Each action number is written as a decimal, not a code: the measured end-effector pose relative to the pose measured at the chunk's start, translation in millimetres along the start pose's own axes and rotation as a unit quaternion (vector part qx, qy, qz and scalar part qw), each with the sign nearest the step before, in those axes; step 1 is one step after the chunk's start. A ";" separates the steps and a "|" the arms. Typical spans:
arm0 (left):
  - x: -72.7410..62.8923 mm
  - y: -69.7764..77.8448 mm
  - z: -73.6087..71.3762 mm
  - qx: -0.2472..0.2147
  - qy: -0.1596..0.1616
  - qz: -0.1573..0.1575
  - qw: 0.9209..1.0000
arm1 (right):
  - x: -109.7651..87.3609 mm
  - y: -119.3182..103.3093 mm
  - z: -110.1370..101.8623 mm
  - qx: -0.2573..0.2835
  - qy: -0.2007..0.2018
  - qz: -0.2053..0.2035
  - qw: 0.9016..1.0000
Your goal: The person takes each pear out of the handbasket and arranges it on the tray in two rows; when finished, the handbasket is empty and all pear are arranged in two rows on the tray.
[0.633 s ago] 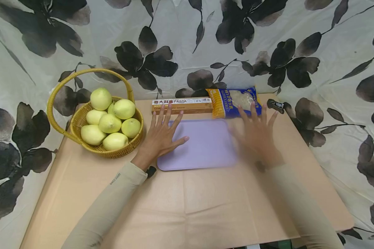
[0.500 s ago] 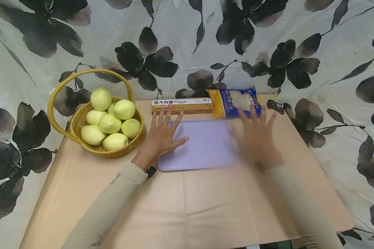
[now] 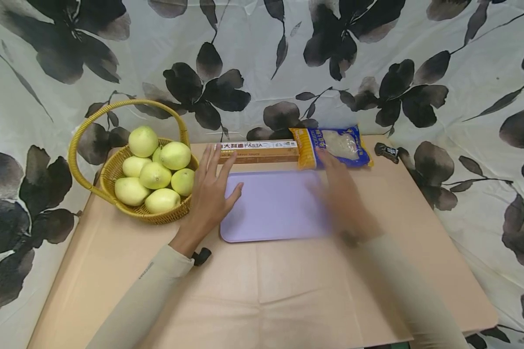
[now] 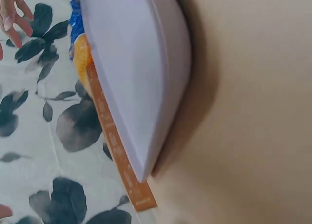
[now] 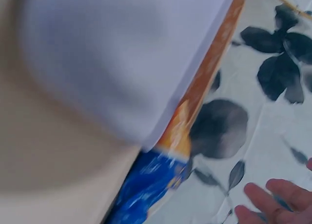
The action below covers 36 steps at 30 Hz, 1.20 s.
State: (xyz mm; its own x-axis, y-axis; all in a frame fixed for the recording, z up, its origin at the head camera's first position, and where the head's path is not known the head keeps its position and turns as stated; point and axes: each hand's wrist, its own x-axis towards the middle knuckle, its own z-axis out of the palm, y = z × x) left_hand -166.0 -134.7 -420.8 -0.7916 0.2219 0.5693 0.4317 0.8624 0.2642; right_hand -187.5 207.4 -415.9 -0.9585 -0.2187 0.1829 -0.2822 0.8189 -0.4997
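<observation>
A lilac rectangular tray (image 3: 272, 206) lies on the table in the head view. My left hand (image 3: 209, 194) hovers at its left end, beside the fruit basket, fingers extended and thumb apart. Motion blurs my right hand (image 3: 347, 198), which is over the tray's right end with fingers reaching toward the rice bag. Neither hand holds anything. The tray's corner fills much of the left wrist view, where a hand (image 4: 14, 14) shows at upper left. Loosely spread fingers (image 5: 278, 202) of my right hand appear at lower right in the right wrist view.
Behind the tray are a long pasta box (image 3: 262, 151), a blue-and-yellow bag of rice-like grains (image 3: 338, 145) and a small black packet (image 3: 386, 152). A wicker basket (image 3: 157, 219) with a tall handle holds several yellow-green fruits (image 3: 155, 175). Floral cloth (image 3: 262, 58) hangs behind.
My left hand has shifted left, toward the basket, its fingers closer together. My right hand has moved left over the tray, also with fingers less spread. The tray stays put.
</observation>
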 end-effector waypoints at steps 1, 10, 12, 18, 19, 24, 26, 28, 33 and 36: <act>-3.0 -1.6 -4.5 -0.010 0.028 -0.004 1.000 | 1.1 -5.4 0.9 0.011 0.006 -0.015 1.000; -34.3 -24.7 -43.1 -0.079 0.219 -0.071 0.970 | 14.5 -50.4 11.1 0.077 0.057 -0.111 0.989; -42.0 -31.2 -51.0 -0.083 0.256 -0.089 0.959 | 17.0 -58.7 15.9 0.082 0.063 -0.126 0.987; -63.4 -45.2 -71.8 -0.078 0.349 -0.135 0.924 | 28.1 -82.7 35.0 0.077 0.117 -0.200 0.970; -66.9 -46.0 -74.5 -0.075 0.360 -0.143 0.919 | 30.2 -86.5 38.2 0.076 0.125 -0.211 0.966; -83.7 -41.3 -86.1 -0.081 0.401 -0.207 0.889 | 35.2 -103.8 51.5 0.080 0.136 -0.241 0.958; -90.3 -38.3 -89.6 -0.096 0.404 -0.242 0.877 | 35.9 -109.5 56.2 0.084 0.134 -0.249 0.955; -96.2 -38.0 -91.1 -0.116 0.396 -0.275 0.868 | 37.2 -115.4 60.5 0.094 0.129 -0.257 0.953; -108.3 -54.4 -83.3 -0.179 0.347 -0.346 0.853 | 41.6 -132.9 71.4 0.119 0.115 -0.270 0.948; -115.3 -70.2 -75.3 -0.207 0.310 -0.377 0.848 | 44.8 -143.8 79.0 0.129 0.104 -0.267 0.949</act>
State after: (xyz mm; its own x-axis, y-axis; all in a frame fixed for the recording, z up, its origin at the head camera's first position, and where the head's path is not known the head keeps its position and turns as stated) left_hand -72.5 -255.1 -446.4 -0.5854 -0.7142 0.3838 0.1210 0.3912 0.9123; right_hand -193.0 37.9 -402.7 -0.6550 -0.4337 0.6187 -0.7516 0.4579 -0.4747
